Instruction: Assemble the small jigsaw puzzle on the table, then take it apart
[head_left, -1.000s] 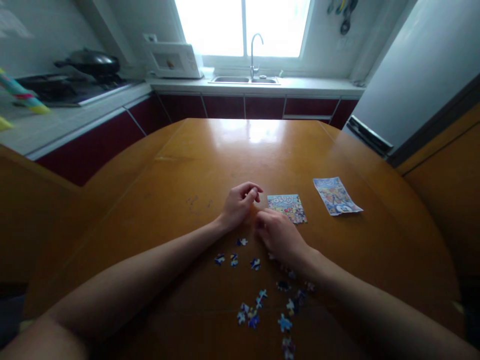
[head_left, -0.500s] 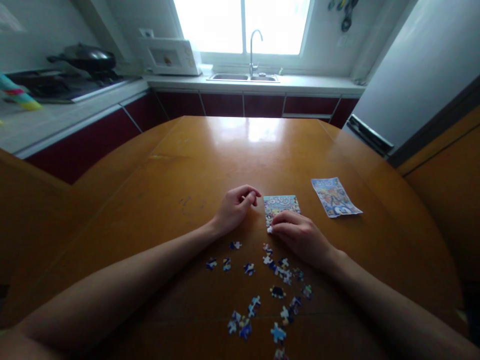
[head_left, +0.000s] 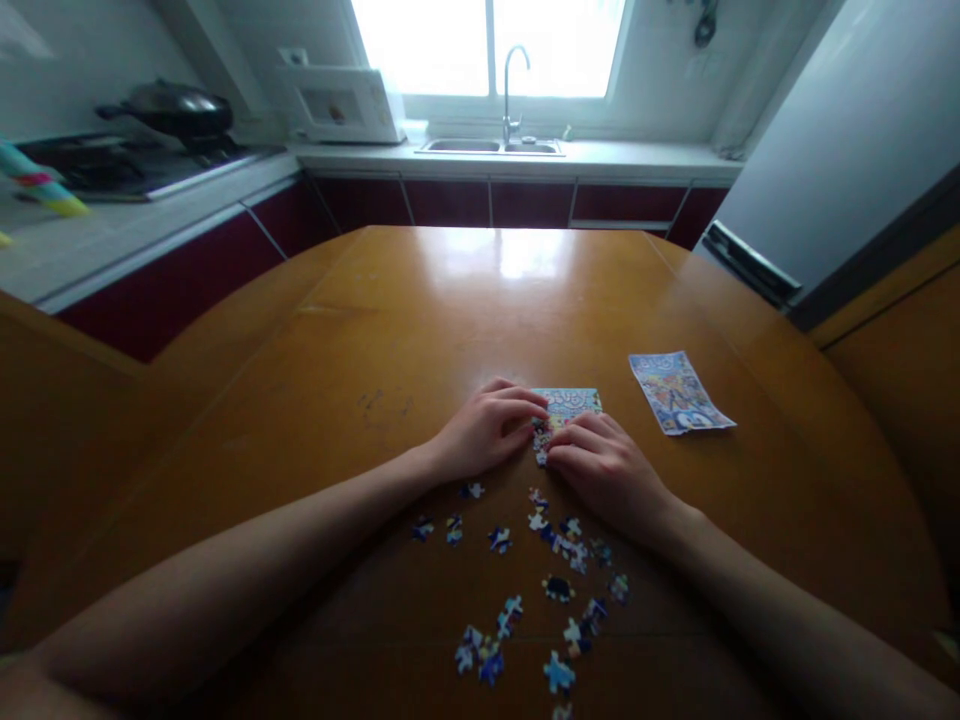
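A partly assembled jigsaw puzzle with a colourful printed picture lies flat on the wooden table. My left hand grips its left edge, thumb and fingers bent against it. On the lower right part of the puzzle, my right hand has its fingers curled together over the pieces. Both hands hide parts of the picture, and whether a loose piece is under the fingertips I cannot tell. Just below the hands lie several loose jigsaw pieces, with a dark piece and a light blue piece nearer to me.
A creased printed sheet lies right of the puzzle on the wooden table. Beyond the table are a counter with a sink, a white microwave and a pan on the stove. A fridge stands at right.
My left hand has moved right, from beside the puzzle onto its left edge. My right hand has stayed at the puzzle's lower part. The view has shifted slightly.
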